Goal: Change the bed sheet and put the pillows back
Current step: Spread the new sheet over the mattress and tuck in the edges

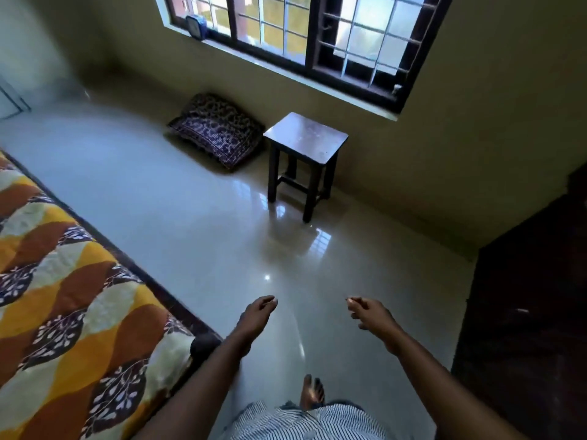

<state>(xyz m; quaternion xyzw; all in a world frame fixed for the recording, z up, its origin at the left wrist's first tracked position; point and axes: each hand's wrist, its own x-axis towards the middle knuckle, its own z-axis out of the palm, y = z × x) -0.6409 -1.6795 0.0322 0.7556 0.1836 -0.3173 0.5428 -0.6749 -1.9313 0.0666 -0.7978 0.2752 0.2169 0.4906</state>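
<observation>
The bed (60, 306) fills the lower left, covered by a sheet with orange, brown and cream leaf shapes. A dark patterned pillow (216, 130) leans against the wall under the window, on the floor, left of a stool. My left hand (254, 315) and my right hand (371, 314) are both stretched forward over the floor, well short of the pillow. Each hand has loosely curled fingers and holds nothing.
A dark wooden stool (305, 138) stands on the shiny tiled floor (197, 223) near the wall. A dark wooden cabinet (533, 296) lines the right side. A small clock (195, 27) sits on the window sill. My bare foot (313, 392) shows below.
</observation>
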